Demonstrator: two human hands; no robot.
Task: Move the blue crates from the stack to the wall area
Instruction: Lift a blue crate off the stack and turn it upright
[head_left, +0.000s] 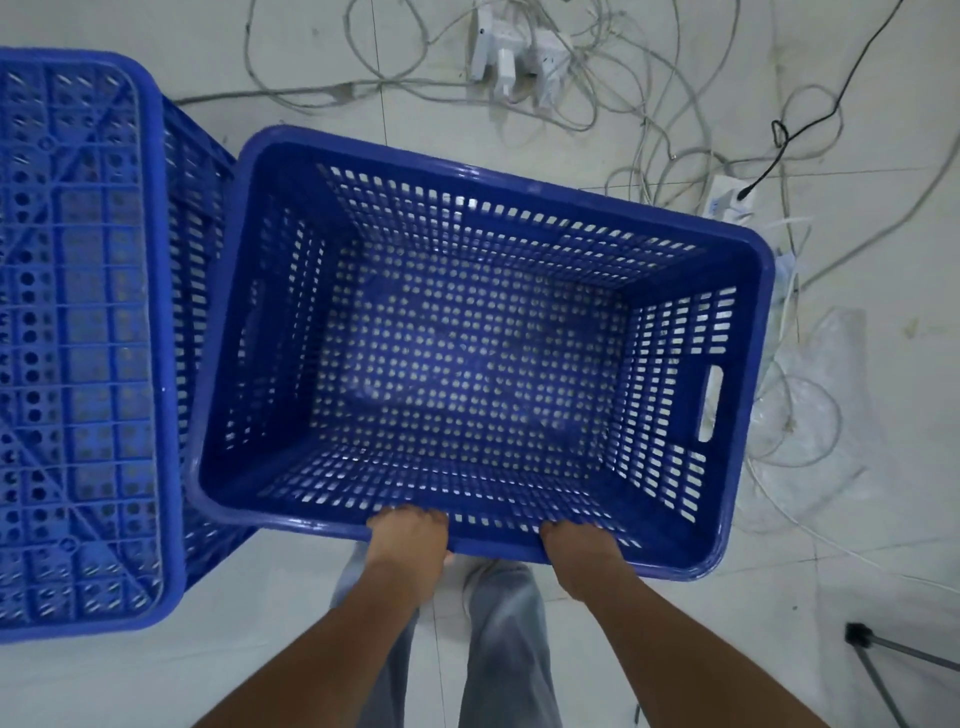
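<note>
An empty blue perforated crate (748, 332) fills the middle of the view, open side up, held above the pale tiled floor. My left hand (408, 540) grips its near rim left of centre, fingers curled over the edge. My right hand (579, 551) grips the same rim further right. A second blue crate (78, 332) stands at the left, turned upside down so its ribbed bottom faces up. The held crate's left rim is close beside it; whether they touch is unclear.
Tangled white cables and power strips (519, 57) lie on the floor beyond and to the right of the crate. A clear plastic sheet (826, 395) lies at the right. A tripod leg (883, 670) shows at the lower right. My legs in light trousers (498, 649) are below.
</note>
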